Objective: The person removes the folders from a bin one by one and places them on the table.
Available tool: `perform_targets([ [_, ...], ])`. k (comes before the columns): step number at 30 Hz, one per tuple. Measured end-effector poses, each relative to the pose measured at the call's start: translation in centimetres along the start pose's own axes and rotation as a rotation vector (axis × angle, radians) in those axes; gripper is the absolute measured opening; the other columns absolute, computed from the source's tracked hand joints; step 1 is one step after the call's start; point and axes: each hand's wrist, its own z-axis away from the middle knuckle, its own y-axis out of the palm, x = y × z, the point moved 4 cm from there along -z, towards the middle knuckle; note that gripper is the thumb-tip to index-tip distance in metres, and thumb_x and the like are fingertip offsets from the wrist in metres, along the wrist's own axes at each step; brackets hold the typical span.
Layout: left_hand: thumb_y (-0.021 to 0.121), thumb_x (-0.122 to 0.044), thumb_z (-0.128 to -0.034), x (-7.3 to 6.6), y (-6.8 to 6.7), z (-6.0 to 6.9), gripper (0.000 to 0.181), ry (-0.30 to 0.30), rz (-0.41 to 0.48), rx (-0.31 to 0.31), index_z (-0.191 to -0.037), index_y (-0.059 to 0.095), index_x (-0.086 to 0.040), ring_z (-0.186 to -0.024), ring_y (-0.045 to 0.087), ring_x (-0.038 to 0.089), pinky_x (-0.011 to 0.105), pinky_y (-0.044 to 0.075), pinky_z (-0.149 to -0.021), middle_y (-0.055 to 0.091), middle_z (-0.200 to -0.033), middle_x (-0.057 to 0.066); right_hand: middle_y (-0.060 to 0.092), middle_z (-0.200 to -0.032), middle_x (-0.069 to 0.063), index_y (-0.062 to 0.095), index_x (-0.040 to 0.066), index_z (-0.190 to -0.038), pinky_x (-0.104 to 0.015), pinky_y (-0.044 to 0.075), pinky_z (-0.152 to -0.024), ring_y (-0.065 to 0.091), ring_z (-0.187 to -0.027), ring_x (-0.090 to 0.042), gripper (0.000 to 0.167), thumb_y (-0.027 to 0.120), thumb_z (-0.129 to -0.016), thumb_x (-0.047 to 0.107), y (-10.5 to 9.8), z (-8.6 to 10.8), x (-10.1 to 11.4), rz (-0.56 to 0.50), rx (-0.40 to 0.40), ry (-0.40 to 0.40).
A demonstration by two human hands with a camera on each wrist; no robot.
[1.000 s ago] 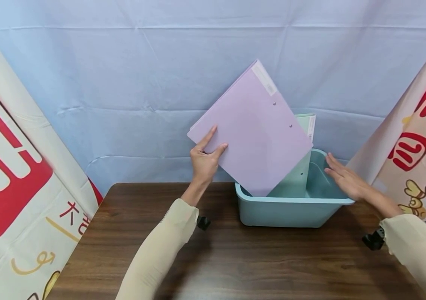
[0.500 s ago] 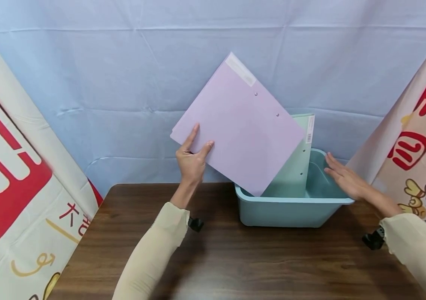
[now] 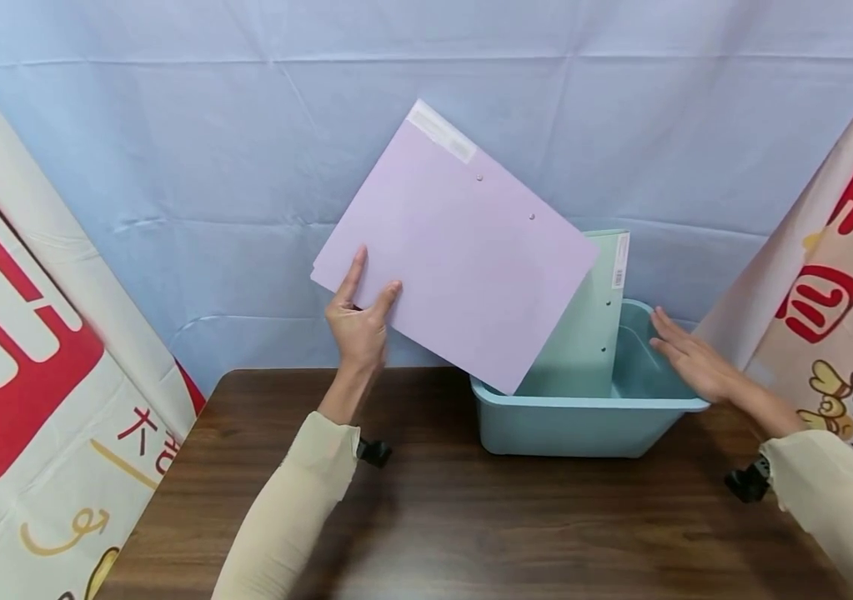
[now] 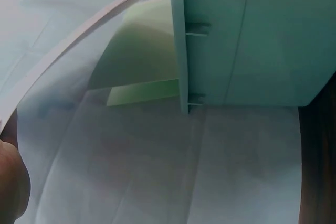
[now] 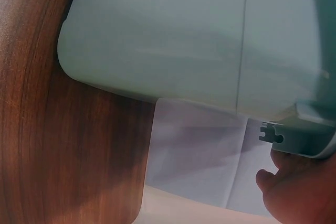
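grip: LH pinching purple folder by lower-left edge, RH fairly straight-fingered at R rim of teal bin | loc: folder tilted, low corner by bin's front rim, touching? can't tell | tip: imo steady bin w/ RH, don't snag green folder

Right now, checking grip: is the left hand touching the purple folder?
Touching: the head view shows the left hand gripping the purple folder by its edge.
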Motion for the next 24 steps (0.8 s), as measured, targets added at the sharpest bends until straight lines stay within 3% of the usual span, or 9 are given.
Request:
perform_targets([
  [7, 0.081, 0.018, -0.0824, -1.1, -1.0, -0.5, 0.076, 0.007, -0.008, 0.016, -0.151, 0.059, -0.008, -0.133, 0.063, 0.024, 0.034, 0.057, -0.102, 0.060, -0.153, 0.007, -0.013, -0.171, -0.029, -0.003, -0.008, -0.164, -0.076, 0.003, -0.121, -0.005, -0.156, -0.058, 0.067, 0.025, -0.119, 0.033, -0.1, -0.1, -0.1, -0.010, 0.011, 0.002],
  [18, 0.077, 0.023, -0.0818, -3.5, -3.4, -1.5, 0.078, 0.033, -0.005, 0.016, -0.151, 0.057, -0.005, -0.133, 0.062, 0.024, 0.033, 0.055, -0.105, 0.057, -0.156, 0.009, -0.013, -0.171, -0.030, -0.003, -0.007, -0.165, -0.077, 0.004, -0.121, -0.006, -0.157, -0.056, 0.066, 0.025, -0.119, 0.032, 0.0, -0.2, 0.1, -0.013, 0.016, 0.015],
  [24, 0.075, 0.026, -0.0819, -4.7, -5.0, -2.2, 0.078, 0.041, -0.010, 0.014, -0.151, 0.058, -0.007, -0.132, 0.062, 0.025, 0.032, 0.057, -0.100, 0.056, -0.157, 0.010, -0.012, -0.171, -0.030, -0.002, -0.008, -0.164, -0.076, 0.004, -0.121, -0.006, -0.156, -0.056, 0.066, 0.025, -0.119, 0.032, -0.1, 0.0, 0.2, -0.015, 0.011, 0.008],
])
